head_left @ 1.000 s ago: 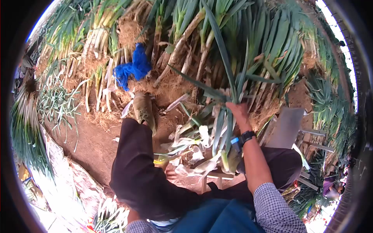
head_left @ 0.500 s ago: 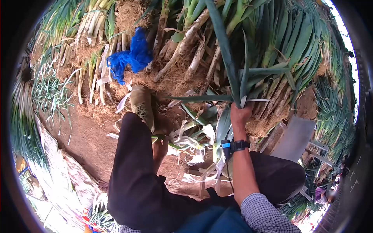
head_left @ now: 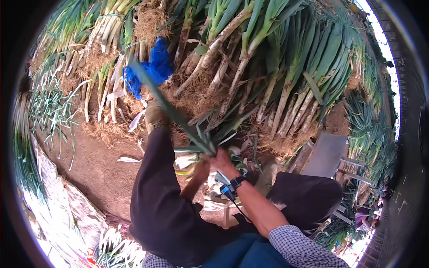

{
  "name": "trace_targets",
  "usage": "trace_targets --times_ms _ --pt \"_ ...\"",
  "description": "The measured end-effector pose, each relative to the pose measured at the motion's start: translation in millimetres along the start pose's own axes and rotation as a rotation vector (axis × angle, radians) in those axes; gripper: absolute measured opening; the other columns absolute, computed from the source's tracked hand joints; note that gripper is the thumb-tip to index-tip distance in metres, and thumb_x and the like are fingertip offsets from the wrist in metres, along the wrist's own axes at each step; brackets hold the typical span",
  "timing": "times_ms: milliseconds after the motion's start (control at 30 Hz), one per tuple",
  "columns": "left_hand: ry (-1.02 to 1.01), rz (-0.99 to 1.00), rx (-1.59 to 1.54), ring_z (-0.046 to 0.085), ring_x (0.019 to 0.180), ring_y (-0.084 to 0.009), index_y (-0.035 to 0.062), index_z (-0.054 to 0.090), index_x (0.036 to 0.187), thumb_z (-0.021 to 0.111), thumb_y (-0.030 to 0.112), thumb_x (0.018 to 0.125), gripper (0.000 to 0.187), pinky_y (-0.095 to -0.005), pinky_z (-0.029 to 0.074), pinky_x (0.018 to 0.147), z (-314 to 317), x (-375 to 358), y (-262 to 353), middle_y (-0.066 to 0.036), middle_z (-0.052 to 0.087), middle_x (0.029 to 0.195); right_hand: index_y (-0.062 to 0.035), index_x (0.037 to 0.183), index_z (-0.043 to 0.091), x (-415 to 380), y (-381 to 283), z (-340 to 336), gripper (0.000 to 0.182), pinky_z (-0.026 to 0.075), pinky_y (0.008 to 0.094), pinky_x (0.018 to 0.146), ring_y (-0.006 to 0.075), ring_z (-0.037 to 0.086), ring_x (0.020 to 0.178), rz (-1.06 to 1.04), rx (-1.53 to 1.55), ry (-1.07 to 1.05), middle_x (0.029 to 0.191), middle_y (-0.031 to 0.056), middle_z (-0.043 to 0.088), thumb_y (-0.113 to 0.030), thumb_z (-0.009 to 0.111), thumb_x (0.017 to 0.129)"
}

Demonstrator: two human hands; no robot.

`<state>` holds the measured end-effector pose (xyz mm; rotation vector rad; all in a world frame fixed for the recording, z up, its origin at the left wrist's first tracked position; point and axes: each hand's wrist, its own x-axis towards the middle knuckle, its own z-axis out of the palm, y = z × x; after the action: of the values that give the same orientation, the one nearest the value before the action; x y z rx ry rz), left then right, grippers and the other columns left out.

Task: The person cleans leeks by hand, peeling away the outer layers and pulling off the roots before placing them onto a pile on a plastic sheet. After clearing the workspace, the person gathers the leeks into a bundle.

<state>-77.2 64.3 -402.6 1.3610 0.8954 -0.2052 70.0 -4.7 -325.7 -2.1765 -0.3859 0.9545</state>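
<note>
My right hand (head_left: pixel 222 163), with a black strap and a small blue-marked device on the wrist, is closed around a leek (head_left: pixel 175 112). The leek's long green leaves point up and to the left, blurred at the tip. Close beside it, low and between my knees, is my left hand (head_left: pixel 201 172); its fingers are blurred and partly hidden, so their grip does not show. Peeled leek leaves (head_left: pixel 187 161) lie on the ground under and around both hands.
Piled leeks (head_left: pixel 286 98) with roots facing me fill the far side. Blue netting (head_left: pixel 158 62) lies on them near my shoe (head_left: pixel 155 117). A metal stool (head_left: pixel 325 154) stands at right. Pale sheeting (head_left: pixel 73 196) covers ground at left.
My right hand has moved left and toward me with the leek, whose leaves have swung to the upper left. My left hand, hidden behind the knee before, now shows beside it.
</note>
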Motion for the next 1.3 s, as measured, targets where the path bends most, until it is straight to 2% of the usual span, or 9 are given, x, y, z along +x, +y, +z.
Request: trace_targets --times_ms 233,300,500,633,833,900,1033,1167,1300 --pt "-0.497 0.281 -0.034 0.061 0.089 -0.0145 -0.0032 0.064 0.115 0.050 0.015 0.093 0.032 -0.0329 0.050 0.075 -23 -44 27 -0.009 0.068 0.095 -0.0010 0.131 0.056 -59 1 -22 0.063 0.051 0.0337 0.091 0.0167 0.060 0.106 0.066 0.435 -0.361 0.119 0.0073 0.064 -0.023 0.083 0.078" --pt "-0.498 0.178 -0.056 0.061 0.091 -0.0134 -0.0026 0.064 0.118 0.050 0.012 0.094 0.032 -0.0303 0.050 0.076 -21 -47 11 -0.007 0.068 0.098 -0.0029 0.136 0.052 -90 -22 -40 0.068 0.050 0.0312 0.091 0.0159 0.058 0.105 0.231 0.671 -0.455 0.118 0.0062 0.064 -0.020 0.084 0.078" --pt "-0.750 0.148 -0.073 0.065 0.090 -0.0204 0.0028 0.063 0.123 0.053 0.018 0.096 0.033 -0.0387 0.052 0.079 -42 -40 2 -0.010 0.071 0.099 0.0008 0.125 0.059 -104 29 -11 0.056 0.052 0.0305 0.085 0.0145 0.062 0.096 0.109 0.576 -0.522 0.109 0.0069 0.069 -0.012 0.081 0.076" --pt "-0.630 0.085 0.054 0.065 0.090 -0.0207 0.0031 0.063 0.123 0.054 0.018 0.096 0.033 -0.0389 0.052 0.079 -52 -38 35 -0.010 0.071 0.099 0.0029 0.116 0.065 -106 18 -1 0.055 0.055 0.0324 0.079 0.0186 0.068 0.085 -0.026 0.272 -0.242 0.095 0.0076 0.073 -0.022 0.081 0.069" --pt "-0.236 -0.015 0.189 0.065 0.090 -0.0213 0.0034 0.063 0.123 0.054 0.019 0.095 0.033 -0.0392 0.052 0.079 -110 -76 43 -0.010 0.071 0.099 0.0056 0.110 0.066 -110 -10 -54 0.066 0.055 0.0340 0.081 0.0260 0.069 0.091 0.112 -0.098 -0.042 0.098 0.0185 0.071 -0.037 0.082 0.063" --pt "-0.107 -0.044 0.208 0.065 0.090 -0.0214 0.0035 0.063 0.123 0.054 0.019 0.095 0.033 -0.0393 0.052 0.079 -137 -102 26 -0.010 0.071 0.099 0.0100 0.115 0.062 -102 -62 -125 0.069 0.050 0.0391 0.098 0.0321 0.063 0.112 0.010 -0.108 0.134 0.119 0.0264 0.064 -0.038 0.079 0.068" --pt "0.067 -0.148 0.245 0.066 0.090 -0.0218 0.0037 0.063 0.123 0.054 0.020 0.095 0.033 -0.0394 0.052 0.079 -189 -203 -48 -0.011 0.071 0.099 0.0036 0.104 0.067 -112 -267 -357 0.037 0.053 0.0365 0.082 0.0250 0.065 0.093 -0.571 -0.077 0.479 0.105 0.0194 0.067 -0.026 0.069 0.082" --pt "0.178 -0.322 0.228 0.066 0.090 -0.0221 0.0040 0.063 0.123 0.054 0.020 0.095 0.033 -0.0396 0.052 0.079 -206 -298 -92 -0.011 0.071 0.099 -0.0028 0.093 0.072 -195 -437 -486 0.018 0.056 0.0339 0.066 0.0180 0.067 0.075 -1.102 0.299 0.366 0.090 0.0124 0.070 -0.015 0.059 0.096" --pt "0.232 -0.452 0.218 0.066 0.090 -0.0225 0.0042 0.063 0.123 0.054 0.020 0.095 0.033 -0.0398 0.052 0.079 -201 -344 -121 -0.011 0.071 0.099 -0.0026 0.100 0.068 -162 -405 -492 0.017 0.054 0.0273 0.060 0.0123 0.064 0.066 -0.845 -0.028 0.797 0.081 0.0069 0.068 -0.018 0.063 0.096"
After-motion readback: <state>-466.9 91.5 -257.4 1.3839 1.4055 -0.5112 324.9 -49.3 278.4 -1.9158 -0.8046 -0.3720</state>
